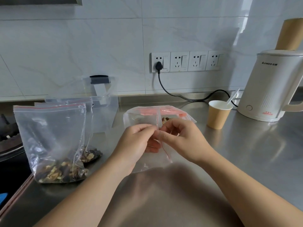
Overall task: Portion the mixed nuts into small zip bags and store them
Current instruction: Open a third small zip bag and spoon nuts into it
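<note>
Both hands, left [137, 141] and right [180, 138], pinch the empty bag [161, 154] mouth, its red seal running 12-to-5 o'clock between them.

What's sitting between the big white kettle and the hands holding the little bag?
In the head view, a brown paper cup with a white plastic spoon stands on the steel counter there.
</note>
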